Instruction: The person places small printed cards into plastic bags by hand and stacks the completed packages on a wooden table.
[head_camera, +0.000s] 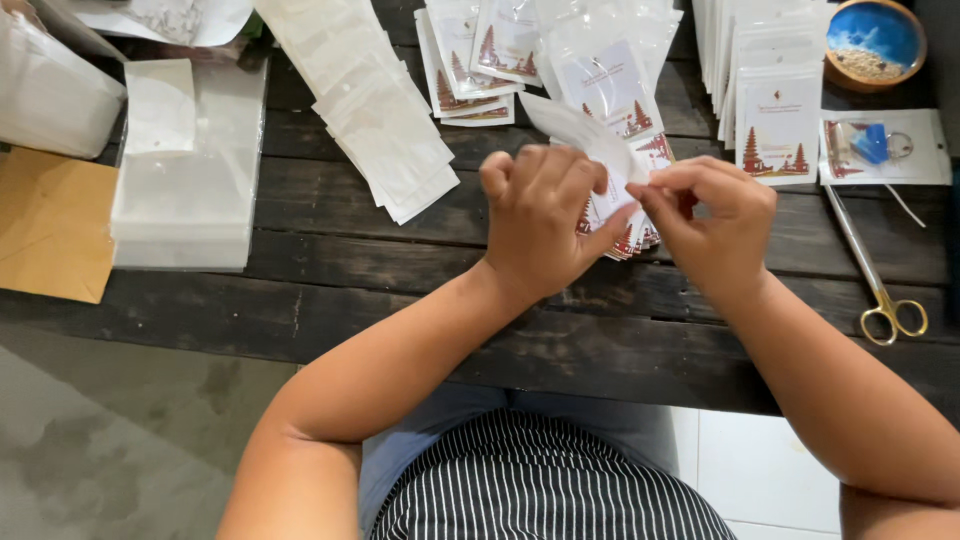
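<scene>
Head view: blue bowl (876, 40) at far right corner of dark wooden table (400, 300), sandy, pale grains inside. Left hand (545, 220) and right hand (712, 225) both pinch clear plastic sleeve (580, 130) above table centre, fingers curled tight on its lower end. Sleeve's long axis runs diagonally, free end pointing up-left, away from person. Printed cards (630, 225) bunched beneath hands. Gold-handled scissors (875, 275) lie right, handles toward person. Stack of clear bags (190, 190) left.

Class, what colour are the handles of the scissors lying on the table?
Gold-coloured handles on the scissors, with silver blades; the head view shows them by the right hand.
</scene>
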